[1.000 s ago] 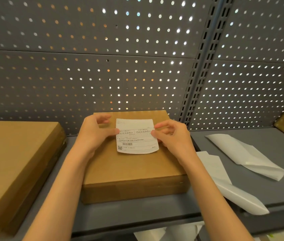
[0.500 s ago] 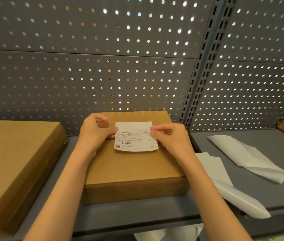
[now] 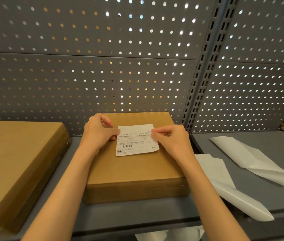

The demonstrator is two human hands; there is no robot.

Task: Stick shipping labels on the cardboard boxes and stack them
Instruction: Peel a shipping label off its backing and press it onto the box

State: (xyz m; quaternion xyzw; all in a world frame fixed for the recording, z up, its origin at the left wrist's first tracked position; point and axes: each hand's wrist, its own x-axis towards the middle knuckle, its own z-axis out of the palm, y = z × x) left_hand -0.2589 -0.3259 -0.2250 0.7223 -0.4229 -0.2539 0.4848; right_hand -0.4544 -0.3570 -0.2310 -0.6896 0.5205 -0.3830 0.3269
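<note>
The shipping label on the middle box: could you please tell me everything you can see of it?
The shipping label is a white, roughly rectangular paper sheet with black print, a barcode and a QR code near its lower left corner. It lies over the far part of the brown cardboard box top, slightly askew. The left hand pinches its left edge and the right hand its right edge. Whether it is fully stuck down cannot be told.

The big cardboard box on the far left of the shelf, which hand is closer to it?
Left. The left hand holds the label's left edge, on the side facing the big box. The right hand pinches the label's right edge, farther away.
</note>
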